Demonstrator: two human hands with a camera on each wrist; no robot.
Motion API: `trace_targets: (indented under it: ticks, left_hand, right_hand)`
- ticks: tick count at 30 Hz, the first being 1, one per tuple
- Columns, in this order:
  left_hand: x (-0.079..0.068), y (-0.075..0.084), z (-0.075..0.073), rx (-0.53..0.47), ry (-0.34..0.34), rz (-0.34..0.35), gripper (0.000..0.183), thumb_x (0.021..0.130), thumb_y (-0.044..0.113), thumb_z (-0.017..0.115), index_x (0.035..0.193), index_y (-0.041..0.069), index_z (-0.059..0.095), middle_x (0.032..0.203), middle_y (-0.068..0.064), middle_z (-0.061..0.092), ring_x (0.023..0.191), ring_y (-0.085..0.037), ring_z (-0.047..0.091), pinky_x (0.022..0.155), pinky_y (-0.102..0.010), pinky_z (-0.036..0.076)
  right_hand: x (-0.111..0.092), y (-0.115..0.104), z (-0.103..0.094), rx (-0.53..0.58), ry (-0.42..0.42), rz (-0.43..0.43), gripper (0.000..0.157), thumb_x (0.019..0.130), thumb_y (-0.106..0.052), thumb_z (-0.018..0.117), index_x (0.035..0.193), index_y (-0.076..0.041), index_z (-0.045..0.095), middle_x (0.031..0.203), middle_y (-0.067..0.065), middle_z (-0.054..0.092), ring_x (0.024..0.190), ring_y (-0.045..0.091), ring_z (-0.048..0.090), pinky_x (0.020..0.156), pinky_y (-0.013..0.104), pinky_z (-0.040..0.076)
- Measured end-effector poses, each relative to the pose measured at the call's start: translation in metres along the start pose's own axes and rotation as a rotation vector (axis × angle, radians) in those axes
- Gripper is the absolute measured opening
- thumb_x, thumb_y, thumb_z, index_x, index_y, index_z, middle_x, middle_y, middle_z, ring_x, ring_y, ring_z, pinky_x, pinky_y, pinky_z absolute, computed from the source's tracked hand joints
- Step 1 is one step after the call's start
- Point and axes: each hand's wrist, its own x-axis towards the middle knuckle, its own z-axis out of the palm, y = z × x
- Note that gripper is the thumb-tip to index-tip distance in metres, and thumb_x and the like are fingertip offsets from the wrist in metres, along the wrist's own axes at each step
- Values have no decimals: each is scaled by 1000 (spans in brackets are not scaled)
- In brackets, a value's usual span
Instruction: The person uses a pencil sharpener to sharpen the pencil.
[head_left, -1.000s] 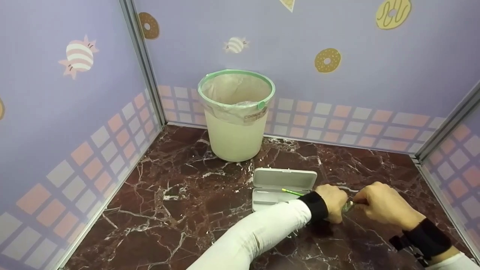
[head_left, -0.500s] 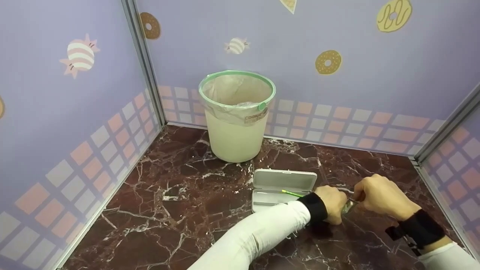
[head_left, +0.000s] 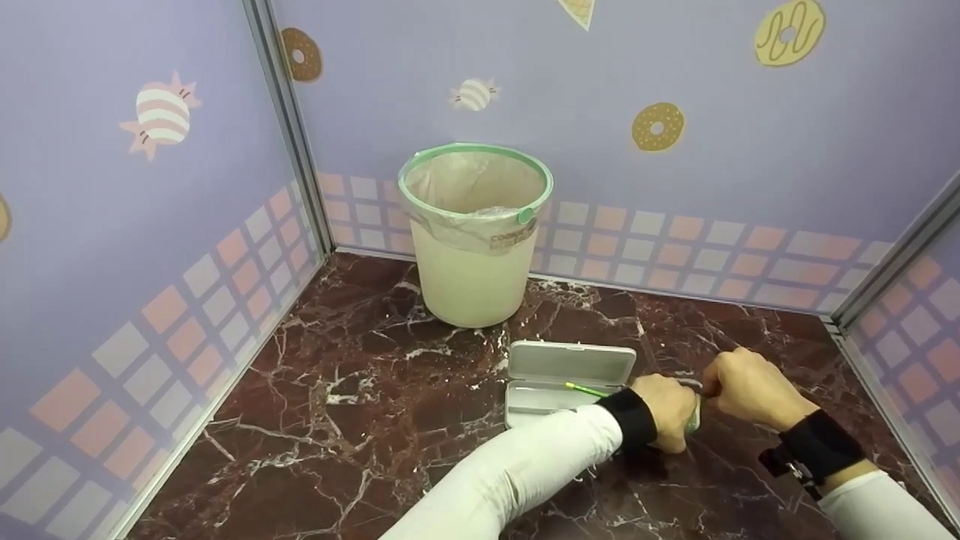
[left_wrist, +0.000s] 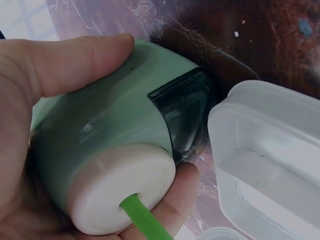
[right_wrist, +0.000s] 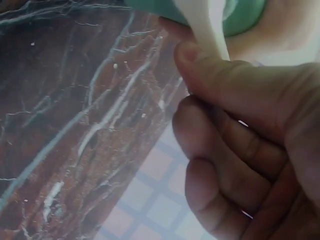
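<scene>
My left hand [head_left: 664, 411] grips a green crank pencil sharpener [left_wrist: 115, 117], thumb along its top and fingers underneath. A dark translucent shavings window [left_wrist: 187, 110] shows on its side. A green pencil [left_wrist: 145, 216] sits in the hole of its pale round face; in the head view the pencil [head_left: 584, 389] sticks out to the left, over the case. On the sharpener's other side, my right hand [head_left: 754, 388] pinches the pale crank arm [right_wrist: 209, 27] between thumb and curled fingers. The open white pencil case [head_left: 571, 364] lies just left of my left hand.
A pale bin [head_left: 474, 281] with a green rim and plastic liner stands at the back, behind the pencil case. Patterned panels [head_left: 585, 180] enclose the dark marbled tabletop [head_left: 420, 390] on the left, back and right. Small white specks lie near the bin.
My right hand has swung slightly up and left on the crank, its wrist following. My left hand, the pencil and the case stay almost where they were.
</scene>
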Motion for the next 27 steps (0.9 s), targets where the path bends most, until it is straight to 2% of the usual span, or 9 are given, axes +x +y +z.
trace_targets:
  ticks: [6, 9, 15, 17, 21, 23, 27]
  left_hand:
    - [0, 0, 0, -4, -6, 4, 19, 76, 42, 90, 79, 37, 72, 93, 14, 83, 82, -11, 77, 66, -29, 61]
    - [3, -1, 3, -12, -6, 9, 22, 76, 40, 90, 75, 35, 68, 90, 12, 82, 79, -12, 76, 63, -30, 61]
    - [11, 0, 11, -9, -24, 6, 27, 77, 41, 89, 71, 34, 64, 87, 13, 80, 77, -12, 75, 58, -31, 57]
    - [14, 0, 14, -11, -40, 4, 28, 78, 42, 88, 70, 34, 63, 86, 13, 79, 76, -12, 73, 56, -31, 56]
    - [16, 0, 16, -24, -53, -3, 32, 77, 41, 89, 66, 35, 60, 82, 15, 76, 71, -10, 69, 55, -31, 54]
    - [16, 0, 15, -34, -58, -2, 33, 76, 40, 90, 67, 34, 59, 82, 15, 75, 71, -10, 67, 55, -31, 54]
    - [10, -1, 7, -50, -49, 2, 33, 76, 39, 90, 68, 33, 58, 83, 14, 75, 72, -10, 67, 58, -30, 55]
  right_hand:
    - [2, 4, 14, 27, 2, 4, 35, 65, 6, 79, 55, -24, 64, 58, -17, 48, 57, 9, 40, 52, 28, 34]
    - [1, 6, 21, 44, 6, 7, 40, 63, 4, 81, 52, -26, 58, 57, -19, 39, 55, 6, 35, 52, 26, 30]
    - [-4, 10, 40, 89, 3, -23, 43, 66, 7, 75, 53, -25, 48, 58, -19, 28, 52, 2, 26, 51, 23, 25]
    - [-6, 12, 44, 121, 1, -22, 42, 67, 4, 79, 53, -24, 51, 57, -20, 32, 52, 0, 28, 51, 23, 27]
    - [-7, 16, 49, 213, -10, -19, 31, 68, -11, 97, 57, -23, 71, 54, -18, 58, 52, -4, 40, 52, 23, 38]
    - [-8, 18, 49, 248, -12, -26, 26, 68, -17, 100, 61, -22, 76, 56, -15, 66, 53, -4, 43, 54, 23, 41]
    - [-11, 19, 50, 273, 0, -29, 25, 69, -15, 99, 61, -23, 75, 55, -14, 64, 52, -4, 42, 54, 23, 40]
